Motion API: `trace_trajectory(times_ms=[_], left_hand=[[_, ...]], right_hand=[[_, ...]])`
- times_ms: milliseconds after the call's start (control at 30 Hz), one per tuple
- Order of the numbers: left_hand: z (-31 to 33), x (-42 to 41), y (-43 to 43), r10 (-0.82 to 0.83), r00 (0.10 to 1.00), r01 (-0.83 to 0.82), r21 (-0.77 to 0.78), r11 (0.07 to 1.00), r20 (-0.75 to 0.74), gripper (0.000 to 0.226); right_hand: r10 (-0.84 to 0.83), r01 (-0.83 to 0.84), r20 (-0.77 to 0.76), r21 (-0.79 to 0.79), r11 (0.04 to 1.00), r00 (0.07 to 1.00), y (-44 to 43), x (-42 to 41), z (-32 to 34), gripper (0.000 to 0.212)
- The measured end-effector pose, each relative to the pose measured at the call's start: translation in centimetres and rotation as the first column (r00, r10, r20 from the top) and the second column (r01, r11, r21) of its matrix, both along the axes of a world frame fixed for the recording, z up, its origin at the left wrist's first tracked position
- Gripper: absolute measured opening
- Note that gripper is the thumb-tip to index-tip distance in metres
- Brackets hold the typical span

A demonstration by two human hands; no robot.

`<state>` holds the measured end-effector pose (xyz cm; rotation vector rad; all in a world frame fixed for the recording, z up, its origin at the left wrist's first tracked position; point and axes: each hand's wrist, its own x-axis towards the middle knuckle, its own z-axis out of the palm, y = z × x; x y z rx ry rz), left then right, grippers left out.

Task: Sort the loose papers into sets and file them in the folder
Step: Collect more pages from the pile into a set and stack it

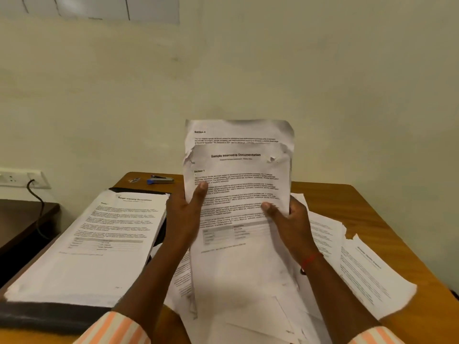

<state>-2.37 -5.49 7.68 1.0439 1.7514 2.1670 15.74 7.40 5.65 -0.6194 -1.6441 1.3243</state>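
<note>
Above the brown wooden table [372,202], left hand [185,214] and right hand [290,224] are gripping a crumpled white printed set [238,170]; the black folder [49,316] is seemingly holding a thick stack [99,239]; loose white sheets [367,274] are waiting.

A plain cream wall [248,58] stands behind a brown wooden table [372,207], with a white socket panel [22,178] low on the wall at left, a black cable [37,194] running down from it, a darker table [22,219] beneath, and a pale framed panel [99,6] at top left.
</note>
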Motion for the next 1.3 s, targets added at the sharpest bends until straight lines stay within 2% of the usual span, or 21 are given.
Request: trace_trajectory(times_ms=[167,333,400,500,533,700,867,1000,1100,1200,1267,1300], left_hand=[[4.8,1.5,-1.9,0.051,0.989,-0.036,0.106,0.994,-0.142,0.014],[5.0,2.9,-3.9,0.147,0.959,-0.117,0.133,0.984,-0.241,0.025],[2.8,3.2,-4.1,0.126,0.970,-0.105,0.106,0.989,-0.210,0.026],[-1.1,3.5,-4.5,0.094,0.986,-0.091,0.028,0.995,-0.137,0.048],[-1.8,3.7,-4.8,0.096,0.989,-0.095,0.011,0.995,-0.110,0.049],[-3.7,3.8,-5.5,0.060,0.996,-0.063,-0.064,0.996,-0.059,0.032],[-4.4,3.9,-6.0,0.049,0.998,-0.052,-0.083,0.995,-0.044,0.023],[-5.3,3.4,-6.3,-0.020,0.999,0.015,-0.151,0.988,-0.033,0.036],[-3.3,2.3,-6.3,-0.071,0.997,0.063,-0.174,0.983,-0.037,0.024],[-1.5,0.0,-6.2,-0.185,0.978,0.202,-0.191,0.961,0.100,0.031],[-1.4,-1.7,-5.8,-0.222,0.946,0.276,-0.224,0.935,0.237,0.033],[-1.9,-2.4,-5.3,-0.215,0.942,0.284,-0.272,0.919,0.256,0.033]], right_hand=[[-0.067,0.073,-0.130,0.044,0.996,0.989,-2.1,0.3,3.5,0.029],[0.007,-0.007,-0.202,0.000,1.000,0.979,-4.7,1.2,3.7,0.030],[0.027,-0.034,-0.159,-0.043,0.999,0.987,-5.4,1.2,1.8,0.028],[0.027,-0.034,-0.073,-0.101,0.994,0.997,-6.2,0.9,-1.3,0.031],[0.022,-0.027,-0.052,-0.098,0.995,0.998,-6.4,0.9,-1.9,0.034],[0.005,-0.004,0.030,-0.039,0.999,1.000,-6.2,1.1,-3.6,0.052],[-0.056,0.054,0.065,0.031,0.998,0.996,-6.5,1.6,-4.1,0.045],[0.044,-0.052,0.258,0.022,0.998,0.965,-6.4,1.4,-5.6,0.054],[0.052,-0.070,0.234,0.066,0.995,0.971,-5.6,1.6,-4.7,0.045],[0.217,-0.228,0.292,0.005,0.974,0.932,-4.9,2.4,-3.7,0.043],[0.356,-0.357,0.385,-0.072,0.931,0.852,-4.5,3.1,-3.2,0.044],[0.400,-0.393,0.430,-0.108,0.913,0.809,-4.0,3.4,-3.3,0.043]])
